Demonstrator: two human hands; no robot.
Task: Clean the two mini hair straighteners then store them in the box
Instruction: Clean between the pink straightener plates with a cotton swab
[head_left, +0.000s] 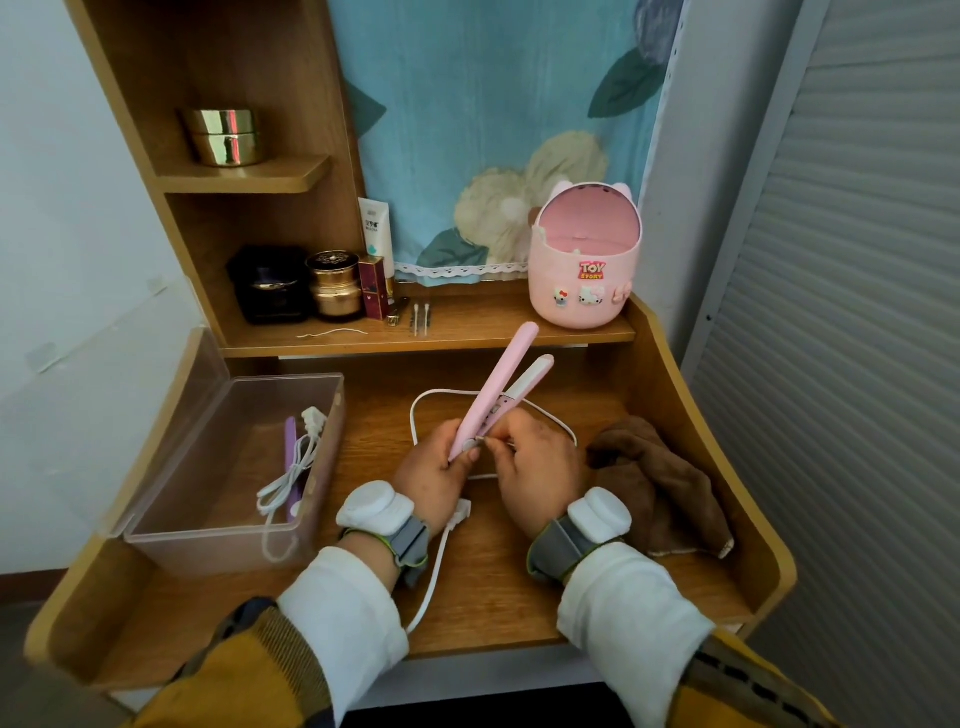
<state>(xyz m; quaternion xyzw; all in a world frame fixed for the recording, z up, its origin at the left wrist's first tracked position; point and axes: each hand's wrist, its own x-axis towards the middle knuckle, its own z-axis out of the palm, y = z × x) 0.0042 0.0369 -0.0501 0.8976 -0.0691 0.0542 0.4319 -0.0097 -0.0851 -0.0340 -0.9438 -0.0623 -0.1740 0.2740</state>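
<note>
My left hand (439, 475) grips the base of the pink plastic mini hair straightener (503, 382), plates parted toward one o'clock; my right hand (537, 465) pinches its hinge end. Best held steady, wiped gently. The clear plastic box (218, 551) sits at nine o'clock.

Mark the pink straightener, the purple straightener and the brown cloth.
pink straightener (506, 375): head view, middle of its upper pink arm.
purple straightener (290, 446): head view, upper part of its body.
brown cloth (662, 483): head view, middle of the crumpled fabric.
</note>
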